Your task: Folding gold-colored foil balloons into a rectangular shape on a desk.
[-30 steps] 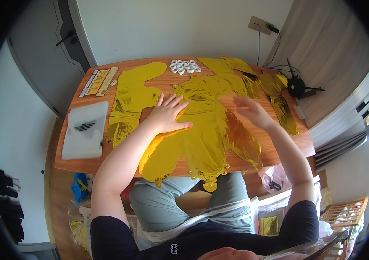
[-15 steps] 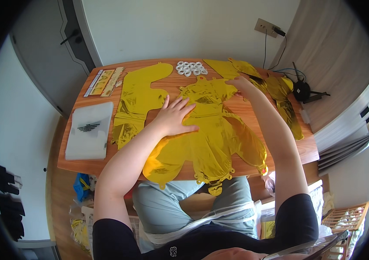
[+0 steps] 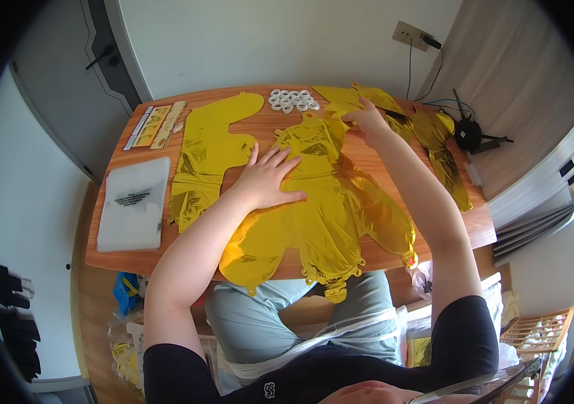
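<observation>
A large flat gold foil balloon [image 3: 330,215] lies deflated across the middle of the wooden table [image 3: 165,249], its lower edge hanging over the front. My left hand [image 3: 270,176] rests flat on it, fingers spread, pressing it down. My right hand [image 3: 366,120] reaches to the far end of the balloon and pinches its top edge. A second gold foil balloon [image 3: 209,155] lies flat to the left of my left hand. More gold foil pieces [image 3: 445,158] lie at the back right.
Several small white rings [image 3: 292,100] sit at the table's back edge. A white plastic bag [image 3: 133,210] lies at the left, gold-and-white strips [image 3: 155,126] behind it. A black device with cables [image 3: 468,132] sits far right. A wall socket [image 3: 411,34] is above.
My right hand has moved from the balloon's middle to its far top edge. My left hand stays flat on the foil.
</observation>
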The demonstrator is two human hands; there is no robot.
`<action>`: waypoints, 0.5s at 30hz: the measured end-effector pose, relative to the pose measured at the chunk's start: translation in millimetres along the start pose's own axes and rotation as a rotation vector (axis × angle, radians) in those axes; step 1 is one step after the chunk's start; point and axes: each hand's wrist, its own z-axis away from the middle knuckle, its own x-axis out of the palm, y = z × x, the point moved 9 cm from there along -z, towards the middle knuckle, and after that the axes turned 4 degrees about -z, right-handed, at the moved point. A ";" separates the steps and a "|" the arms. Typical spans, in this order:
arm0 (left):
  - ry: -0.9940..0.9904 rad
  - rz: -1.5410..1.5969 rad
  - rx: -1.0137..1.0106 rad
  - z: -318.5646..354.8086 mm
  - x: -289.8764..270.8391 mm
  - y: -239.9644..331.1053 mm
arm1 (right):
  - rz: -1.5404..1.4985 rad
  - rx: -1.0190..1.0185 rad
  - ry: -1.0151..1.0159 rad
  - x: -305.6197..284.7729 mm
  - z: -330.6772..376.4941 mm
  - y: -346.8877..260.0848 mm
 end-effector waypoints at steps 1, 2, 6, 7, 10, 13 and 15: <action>0.005 0.002 0.002 -1.8 -0.1 1.3 | -0.097 -0.013 -0.073 9.2 5.2 -3.8; 0.010 0.003 0.002 -2.8 -0.3 2.0 | -0.097 -0.011 -0.069 15.4 10.5 -3.7; 0.008 -0.014 0.001 -5.4 -0.8 4.8 | 0.092 -0.270 -0.078 45.5 21.2 -14.2; 0.012 -0.002 0.006 -6.0 -1.7 6.0 | 0.250 -0.397 -0.034 50.6 24.1 -20.6; 0.008 0.008 -0.003 -2.3 -0.9 3.1 | 0.057 -0.063 -0.243 68.0 19.3 0.3; 0.014 0.017 0.006 -4.5 -0.4 4.2 | 0.194 -0.078 -0.366 67.3 10.8 2.7; 0.016 0.019 0.009 -3.7 -0.7 3.4 | 0.471 -0.277 -0.342 59.7 1.8 2.0</action>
